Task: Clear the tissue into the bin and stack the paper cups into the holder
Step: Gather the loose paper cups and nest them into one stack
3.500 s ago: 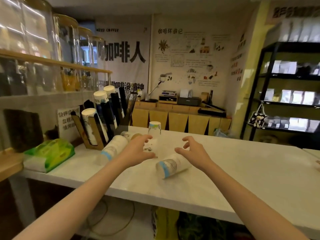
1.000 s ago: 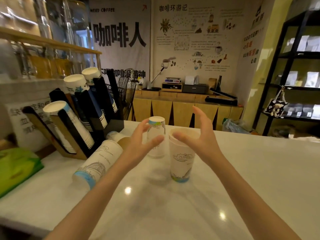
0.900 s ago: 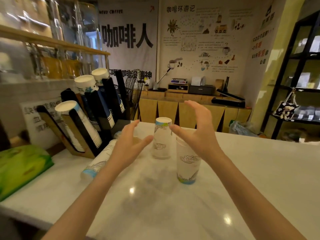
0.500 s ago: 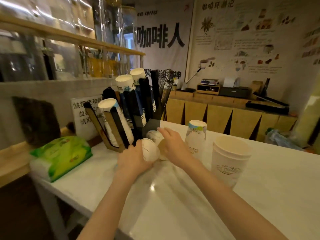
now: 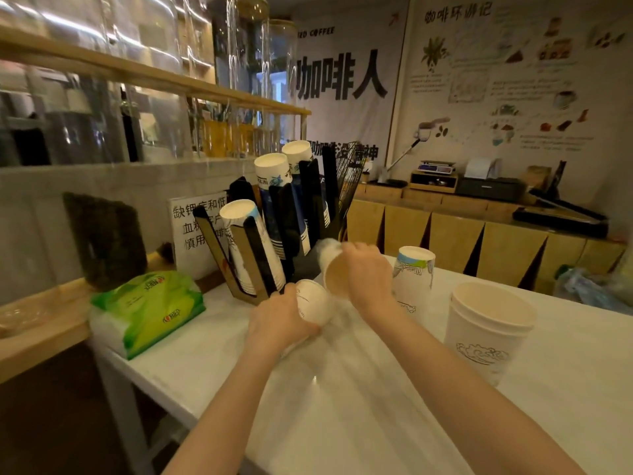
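At the far left of the white marble tabletop lies a green plastic pack of tissues, close to the edge and untouched; no loose tissue and no bin can be seen, so whether that part of the job is done cannot be told. Just right of the pack stands the black and wooden slotted cup holder, its slanted channels already carrying several stacks of white paper cups with blue print. In front of the holder's foot the left hand is wrapped around a white paper cup lying on its side, its base turned towards the camera. Just beside it the right hand grips a second paper cup tipped sideways, brown inside, its open mouth facing the viewer and its base pointing towards the holder; the cup is blurred. Further right, an upside-down white paper cup with a blue band stands loose on the tabletop, and nearest the right a large upright white paper cup with a cloud motif waits too. By my reckoning the stacking is under way: two cups are in hand, two more remain to gather, and none of the four is yet in a slot.
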Available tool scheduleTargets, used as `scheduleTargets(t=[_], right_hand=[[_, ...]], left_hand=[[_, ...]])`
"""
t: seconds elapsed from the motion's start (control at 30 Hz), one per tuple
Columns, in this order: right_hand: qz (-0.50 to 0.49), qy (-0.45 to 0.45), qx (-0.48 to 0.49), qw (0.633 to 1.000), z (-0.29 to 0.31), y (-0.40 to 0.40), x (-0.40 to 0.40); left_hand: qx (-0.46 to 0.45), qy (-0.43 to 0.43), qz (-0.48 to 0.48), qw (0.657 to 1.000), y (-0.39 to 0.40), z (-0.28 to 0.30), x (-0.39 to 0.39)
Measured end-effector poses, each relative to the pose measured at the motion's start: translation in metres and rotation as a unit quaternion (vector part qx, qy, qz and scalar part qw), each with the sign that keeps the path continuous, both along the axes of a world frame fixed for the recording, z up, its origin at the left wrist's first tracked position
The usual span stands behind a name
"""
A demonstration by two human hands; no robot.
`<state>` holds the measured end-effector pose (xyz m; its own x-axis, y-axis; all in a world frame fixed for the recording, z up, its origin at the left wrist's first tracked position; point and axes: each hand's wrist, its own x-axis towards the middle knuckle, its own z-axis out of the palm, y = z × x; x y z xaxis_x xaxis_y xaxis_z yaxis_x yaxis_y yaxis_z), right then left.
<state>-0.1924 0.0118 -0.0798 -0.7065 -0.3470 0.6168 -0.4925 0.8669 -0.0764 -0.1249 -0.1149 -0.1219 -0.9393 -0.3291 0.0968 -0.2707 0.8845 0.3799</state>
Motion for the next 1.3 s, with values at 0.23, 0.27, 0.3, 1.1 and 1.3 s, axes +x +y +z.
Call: scheduleTargets(t=[0.23,0.27,0.3,1.1,1.3], right_hand=[[0.055,0.023,-0.294,0.954,0.077,0.036,0.035],[0.052,-0.009,-0.336,0.941,0.088,0.048,0.038],[0.048,-0.042,-0.369,0.927,0.099,0.063,0.041],[-0.144,-0.18,-0.213,0.95,0.07,0.199,0.083],[-0.123,-0.185,-0.235,0.946,0.04,0.198,0.084]], left_hand=[[-0.03,-0.009,-0.001,1.0,0.003,-0.003,-0.001],[-0.033,-0.009,0.0,0.999,0.003,-0.003,-0.001],[-0.036,-0.009,0.002,0.999,0.002,-0.004,-0.003],[0.393,0.339,-0.254,0.816,0.11,0.13,0.012],[0.495,0.288,-0.362,0.736,0.15,0.155,0.024]])
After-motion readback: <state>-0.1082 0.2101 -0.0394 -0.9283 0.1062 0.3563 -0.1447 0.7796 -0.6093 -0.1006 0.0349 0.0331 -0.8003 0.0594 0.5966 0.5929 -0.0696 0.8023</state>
